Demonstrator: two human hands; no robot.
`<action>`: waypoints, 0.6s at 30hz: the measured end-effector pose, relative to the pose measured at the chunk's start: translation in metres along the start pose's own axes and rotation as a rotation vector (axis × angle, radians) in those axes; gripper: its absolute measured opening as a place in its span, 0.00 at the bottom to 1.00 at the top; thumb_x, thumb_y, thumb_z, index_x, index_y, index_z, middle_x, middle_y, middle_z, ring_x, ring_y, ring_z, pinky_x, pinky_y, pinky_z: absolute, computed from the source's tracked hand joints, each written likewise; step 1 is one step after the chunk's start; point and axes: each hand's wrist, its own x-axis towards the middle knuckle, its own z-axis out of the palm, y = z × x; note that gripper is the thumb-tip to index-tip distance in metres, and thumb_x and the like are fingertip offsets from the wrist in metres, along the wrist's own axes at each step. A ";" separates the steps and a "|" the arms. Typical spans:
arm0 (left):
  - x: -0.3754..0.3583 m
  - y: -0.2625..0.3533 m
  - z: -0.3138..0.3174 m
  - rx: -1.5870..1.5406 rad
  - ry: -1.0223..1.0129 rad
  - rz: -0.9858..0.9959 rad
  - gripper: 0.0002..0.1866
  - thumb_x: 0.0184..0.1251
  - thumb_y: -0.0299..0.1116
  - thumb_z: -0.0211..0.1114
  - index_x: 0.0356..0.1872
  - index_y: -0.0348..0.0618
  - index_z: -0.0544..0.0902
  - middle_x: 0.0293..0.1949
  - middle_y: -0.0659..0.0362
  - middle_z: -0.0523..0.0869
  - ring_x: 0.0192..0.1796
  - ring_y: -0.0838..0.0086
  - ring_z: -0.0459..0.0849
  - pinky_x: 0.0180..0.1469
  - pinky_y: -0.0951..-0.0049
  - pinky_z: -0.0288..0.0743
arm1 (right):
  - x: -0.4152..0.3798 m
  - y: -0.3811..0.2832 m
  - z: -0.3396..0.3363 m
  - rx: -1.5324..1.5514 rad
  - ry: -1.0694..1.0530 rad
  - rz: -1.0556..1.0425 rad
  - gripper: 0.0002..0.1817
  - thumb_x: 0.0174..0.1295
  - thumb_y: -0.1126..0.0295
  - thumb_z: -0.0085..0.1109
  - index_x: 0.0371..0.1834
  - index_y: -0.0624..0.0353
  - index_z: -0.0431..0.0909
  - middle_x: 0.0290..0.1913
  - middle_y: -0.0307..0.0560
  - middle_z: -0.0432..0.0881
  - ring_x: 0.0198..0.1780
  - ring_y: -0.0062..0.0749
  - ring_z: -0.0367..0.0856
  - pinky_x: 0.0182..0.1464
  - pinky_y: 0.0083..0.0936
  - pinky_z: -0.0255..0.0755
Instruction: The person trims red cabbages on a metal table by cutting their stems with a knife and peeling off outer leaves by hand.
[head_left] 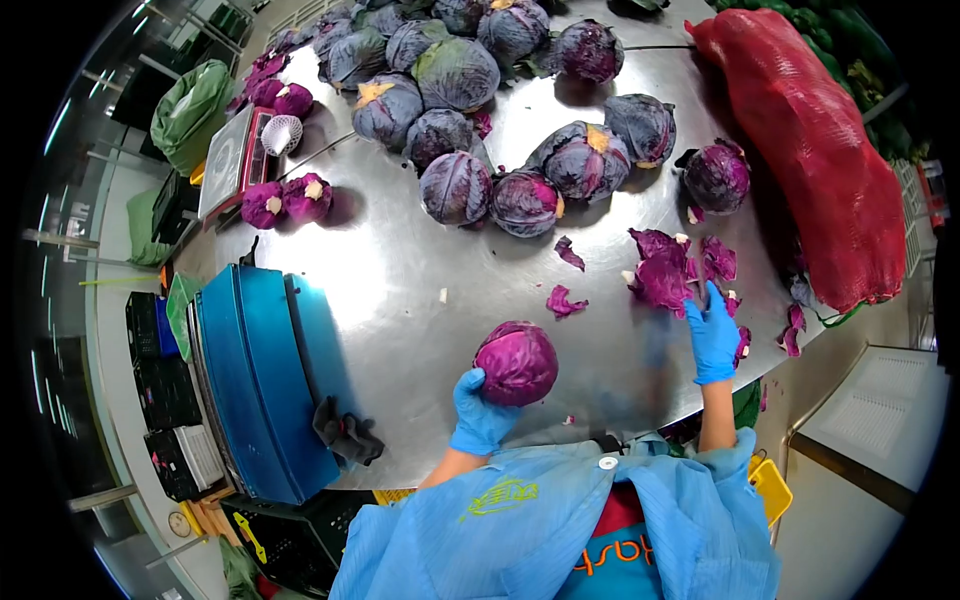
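My left hand [480,415], in a blue glove, grips a trimmed red cabbage [517,362] from below near the front edge of the steel table [400,270]. My right hand [714,335], also gloved, is stretched flat with fingers apart, its fingertips touching a heap of loose purple leaves [668,270] on the right side of the table. It holds nothing.
Several untrimmed red cabbages [470,110] crowd the far half of the table. A long red mesh sack [820,150] lies along the right edge. A blue crate [255,380] with a dark cloth [345,435] sits at the left, and a scale [232,160] beyond it.
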 end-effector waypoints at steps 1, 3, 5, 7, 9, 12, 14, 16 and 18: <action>0.001 0.005 0.003 0.068 0.039 -0.022 0.46 0.44 0.41 0.69 0.70 0.39 0.65 0.68 0.48 0.72 0.69 0.53 0.71 0.74 0.52 0.63 | -0.003 -0.004 -0.012 0.110 -0.090 0.074 0.28 0.64 0.56 0.64 0.64 0.55 0.74 0.33 0.44 0.84 0.31 0.34 0.81 0.35 0.31 0.75; 0.014 0.018 0.013 0.469 -0.026 -0.040 0.46 0.43 0.38 0.72 0.69 0.38 0.66 0.65 0.48 0.74 0.67 0.56 0.73 0.72 0.56 0.65 | -0.012 0.004 0.025 0.516 -0.071 -0.142 0.25 0.66 0.59 0.63 0.64 0.55 0.74 0.36 0.43 0.84 0.32 0.28 0.79 0.36 0.28 0.75; 0.032 0.020 0.008 0.894 -0.054 -0.042 0.50 0.37 0.34 0.78 0.68 0.34 0.65 0.62 0.46 0.73 0.64 0.59 0.74 0.69 0.64 0.67 | -0.024 -0.025 0.013 0.752 -0.397 0.026 0.20 0.69 0.65 0.59 0.63 0.55 0.76 0.43 0.41 0.84 0.37 0.20 0.78 0.41 0.24 0.75; 0.033 0.007 0.012 1.360 -0.014 0.141 0.53 0.37 0.35 0.80 0.69 0.32 0.61 0.63 0.45 0.71 0.65 0.58 0.72 0.69 0.63 0.67 | -0.028 -0.052 0.025 0.722 -0.399 -0.051 0.21 0.66 0.70 0.58 0.63 0.53 0.76 0.49 0.43 0.84 0.44 0.32 0.82 0.45 0.26 0.75; 0.031 -0.004 0.016 1.732 -0.026 0.272 0.60 0.38 0.40 0.81 0.71 0.28 0.54 0.66 0.41 0.65 0.68 0.54 0.67 0.70 0.61 0.64 | -0.021 -0.061 0.041 0.454 -0.170 -0.351 0.23 0.63 0.72 0.57 0.63 0.51 0.76 0.54 0.44 0.81 0.53 0.41 0.80 0.54 0.34 0.72; 0.029 -0.010 0.022 1.809 -0.152 0.509 0.61 0.38 0.42 0.83 0.73 0.31 0.54 0.66 0.38 0.64 0.69 0.49 0.65 0.71 0.57 0.62 | 0.015 -0.070 0.044 0.058 0.028 -0.469 0.26 0.61 0.72 0.55 0.64 0.44 0.75 0.63 0.45 0.75 0.66 0.50 0.70 0.66 0.54 0.59; 0.029 -0.017 0.007 1.969 -0.072 0.619 0.62 0.39 0.45 0.83 0.74 0.35 0.54 0.67 0.37 0.62 0.69 0.46 0.64 0.71 0.54 0.61 | 0.035 -0.063 0.046 -0.175 0.076 -0.331 0.27 0.61 0.70 0.54 0.65 0.38 0.74 0.69 0.43 0.70 0.73 0.52 0.62 0.71 0.68 0.45; 0.030 -0.028 -0.008 1.982 0.011 0.668 0.61 0.40 0.46 0.83 0.75 0.37 0.55 0.68 0.37 0.61 0.69 0.46 0.63 0.71 0.54 0.60 | 0.045 -0.023 0.058 -0.100 -0.121 -0.154 0.27 0.61 0.66 0.55 0.65 0.30 0.73 0.74 0.42 0.65 0.75 0.54 0.57 0.67 0.82 0.35; 0.034 -0.040 -0.015 1.850 0.092 0.656 0.59 0.43 0.47 0.83 0.75 0.40 0.57 0.67 0.39 0.61 0.69 0.49 0.64 0.71 0.56 0.60 | 0.036 0.008 0.053 -0.060 -0.112 -0.067 0.27 0.62 0.66 0.54 0.67 0.29 0.72 0.74 0.40 0.65 0.76 0.52 0.57 0.67 0.82 0.32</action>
